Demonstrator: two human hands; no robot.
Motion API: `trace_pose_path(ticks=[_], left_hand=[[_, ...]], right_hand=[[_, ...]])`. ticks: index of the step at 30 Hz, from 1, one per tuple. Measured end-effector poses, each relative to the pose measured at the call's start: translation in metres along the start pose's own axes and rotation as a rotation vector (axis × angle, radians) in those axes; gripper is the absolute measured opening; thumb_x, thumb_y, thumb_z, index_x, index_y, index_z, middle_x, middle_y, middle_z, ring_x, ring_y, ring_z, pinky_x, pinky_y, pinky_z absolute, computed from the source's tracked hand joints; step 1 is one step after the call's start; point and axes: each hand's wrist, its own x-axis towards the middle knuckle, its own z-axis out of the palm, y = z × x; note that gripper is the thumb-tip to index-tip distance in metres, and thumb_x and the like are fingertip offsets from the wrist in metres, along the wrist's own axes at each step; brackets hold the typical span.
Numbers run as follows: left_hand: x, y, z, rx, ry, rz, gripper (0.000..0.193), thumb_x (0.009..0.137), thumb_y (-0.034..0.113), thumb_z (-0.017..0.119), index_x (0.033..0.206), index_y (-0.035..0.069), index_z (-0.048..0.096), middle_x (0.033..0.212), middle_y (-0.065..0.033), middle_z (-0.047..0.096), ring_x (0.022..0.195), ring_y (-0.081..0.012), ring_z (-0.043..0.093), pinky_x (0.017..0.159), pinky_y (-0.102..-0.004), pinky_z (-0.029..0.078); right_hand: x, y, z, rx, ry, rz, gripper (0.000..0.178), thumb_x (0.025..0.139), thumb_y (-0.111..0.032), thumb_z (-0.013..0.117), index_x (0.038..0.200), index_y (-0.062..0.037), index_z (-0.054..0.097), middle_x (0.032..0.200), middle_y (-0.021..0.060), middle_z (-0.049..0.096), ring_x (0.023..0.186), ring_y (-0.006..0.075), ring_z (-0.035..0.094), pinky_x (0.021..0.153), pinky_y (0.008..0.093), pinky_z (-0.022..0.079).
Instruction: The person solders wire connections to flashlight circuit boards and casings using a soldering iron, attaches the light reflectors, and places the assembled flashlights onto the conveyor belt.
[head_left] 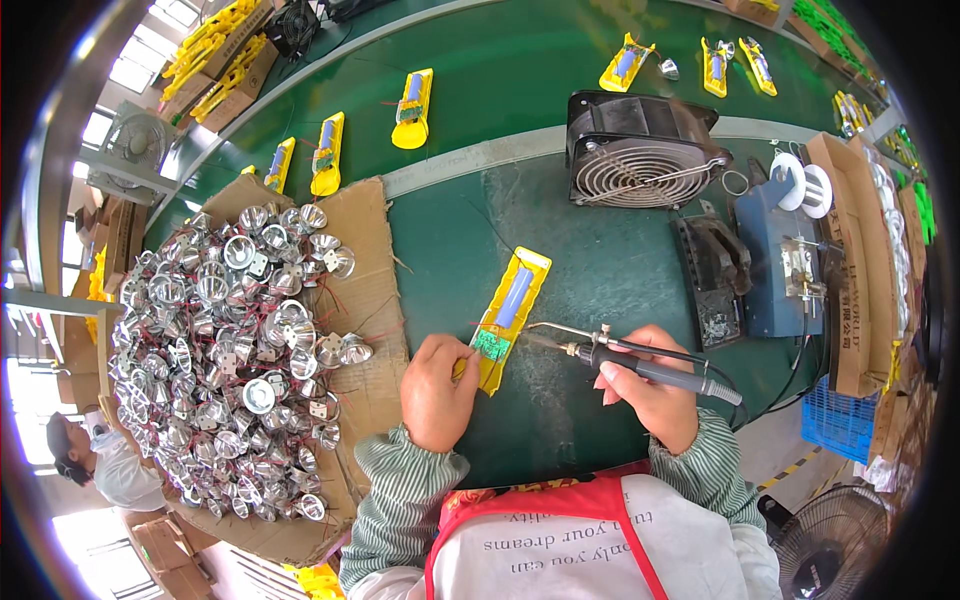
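Note:
In front of me on the green bench lies a yellow plastic casing (535, 263), tilted slightly, with a blue cylindrical battery cell (515, 298) and a green circuit board (490, 344). My left hand (437, 393) is closed at the casing's lower left edge, its fingertips against it beside the board; whether a thin wire is also pinched is hidden. My right hand (655, 398) grips a soldering iron (650, 370) with a thin metal feed tube (565, 328) along it. The iron's tip points left toward the board, just right of the casing.
Left, many silver reflector cups (225, 350) with red wires are heaped on cardboard (370, 260). A black fan (640, 150) stands beyond the casing; a soldering iron holder (712, 265) and a blue solder feeder (775, 260) stand right. Similar casings (412, 110) lie on the far green surface.

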Motion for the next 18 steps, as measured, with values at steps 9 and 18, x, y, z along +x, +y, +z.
trace_pose_path(ticks=[9,18], left_hand=[[-0.012,0.016,-0.011,0.203,-0.085,0.142,0.034,0.071,0.013,0.070,0.099,0.000,0.056,0.096,-0.0143,0.058,0.070,-0.0267,0.058,0.062,-0.0340,0.048],[0.117,-0.001,0.009,0.032,-0.005,0.219,0.039,0.074,0.019,0.070,0.103,-0.002,0.056,0.098,-0.0171,0.058,0.065,-0.0272,0.058,0.060,-0.0337,0.049]], right_hand=[[-0.001,-0.004,-0.010,0.063,0.042,0.002,0.018,0.079,0.002,0.061,0.093,0.0052,0.052,0.076,0.0133,0.062,0.061,0.0135,0.062,0.052,0.0235,0.051],[-0.001,-0.007,-0.028,0.067,0.116,0.037,0.015,0.081,0.000,0.058,0.092,0.0022,0.048,0.072,0.0138,0.061,0.057,0.0130,0.059,0.052,0.0237,0.049]])
